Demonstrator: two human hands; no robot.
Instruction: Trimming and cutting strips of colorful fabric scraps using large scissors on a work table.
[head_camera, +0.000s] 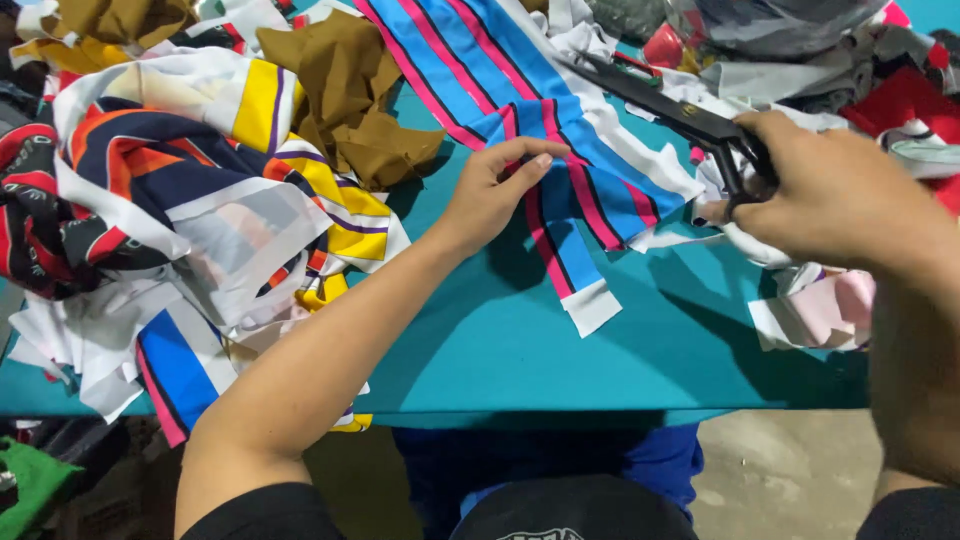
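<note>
A long strip of blue cloth with pink, black and white stripes (480, 70) runs from the top middle down across the teal table (500, 340). My left hand (495, 190) pinches the strip near its lower part, fingers closed on the fabric. Several narrow cut tails (575, 270) hang below my fingers. My right hand (840, 195) grips the handles of large black scissors (665, 105), whose blades point up and left over the strip's right edge.
A heap of printed cloth in white, navy, orange and yellow (170, 200) fills the left side. Brown fabric (350, 100) lies beside it. Red, white and pink scraps (850, 290) crowd the right edge. The table's front edge runs along the bottom.
</note>
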